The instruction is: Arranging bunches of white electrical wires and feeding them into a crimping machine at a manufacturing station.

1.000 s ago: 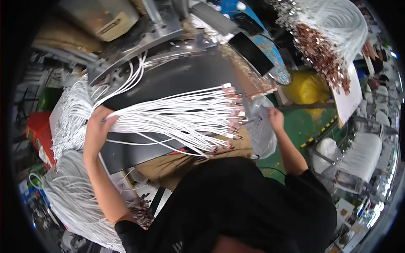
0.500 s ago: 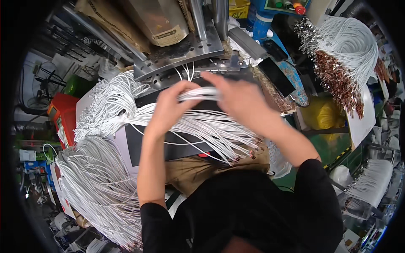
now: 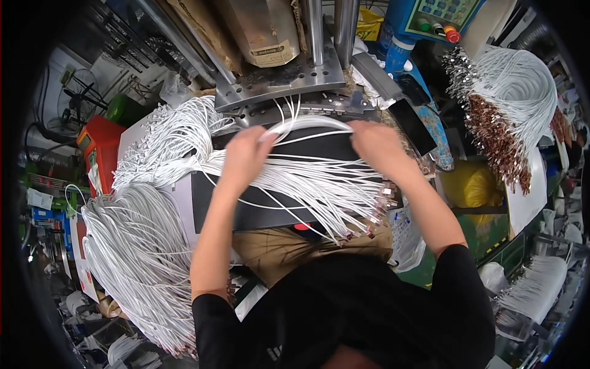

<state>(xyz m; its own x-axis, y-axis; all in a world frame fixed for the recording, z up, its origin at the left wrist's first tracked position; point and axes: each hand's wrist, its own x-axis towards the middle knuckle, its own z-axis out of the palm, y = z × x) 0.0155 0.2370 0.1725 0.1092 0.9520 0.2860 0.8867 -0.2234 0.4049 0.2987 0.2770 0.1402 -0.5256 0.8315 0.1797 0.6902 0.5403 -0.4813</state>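
Observation:
A small bunch of white wires (image 3: 310,125) stretches in a slight arch between my two hands, in front of the metal press. My left hand (image 3: 247,154) is closed round its left part, and my right hand (image 3: 382,146) grips its right end. Beneath them a larger bundle of white wires (image 3: 301,184) fans out across a black board (image 3: 224,206), its copper-coloured ends pointing right. That bundle is gathered at its left. A few loose wires (image 3: 289,109) run up from the bunch to the edge of the press. The bunch's right tips are hidden in my right hand.
A metal press plate (image 3: 279,83) with upright rods stands just ahead. Thick piles of white wire lie at the left (image 3: 138,258) and far left (image 3: 178,132). A coiled wire bundle (image 3: 516,92) sits at right, near a dark flat device (image 3: 412,126) and a blue control box (image 3: 439,21).
My hands have moved apart, the right one outward to the right, so a longer stretch of the wire bunch shows between them. The whole view has shifted slightly.

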